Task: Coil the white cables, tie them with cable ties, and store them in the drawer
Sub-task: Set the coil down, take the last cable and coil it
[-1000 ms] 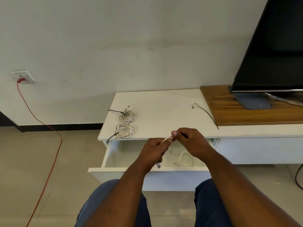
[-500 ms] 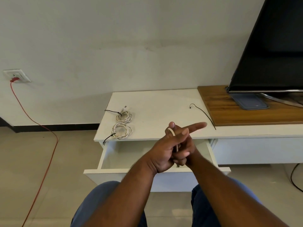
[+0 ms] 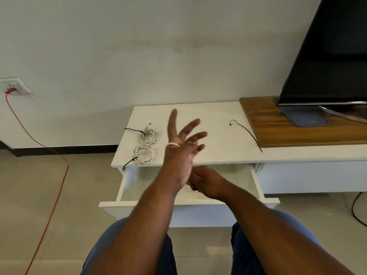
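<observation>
Above the open drawer (image 3: 139, 204), the left hand (image 3: 179, 155) is spreading straight fingers, the white cable (image 3: 174, 144) looping around it. The right hand (image 3: 206, 181) is pinching the cable below it. Two tied coils (image 3: 146, 153) are lying on the table (image 3: 218, 147) behind the drawer.

A plain off-white wall (image 3: 139, 46) fills the upper half, faintly marked, with a dark skirting board (image 3: 65, 150) along its foot. At far left a wall socket (image 3: 14, 87) holds a red cord (image 3: 57, 187) that trails down across the pale tiled floor (image 3: 29, 205). A low white cabinet (image 3: 218, 116) stands against the wall. Its right part carries a wooden panel (image 3: 278, 132) bearing a large television (image 3: 333, 56), its screen dark.
</observation>
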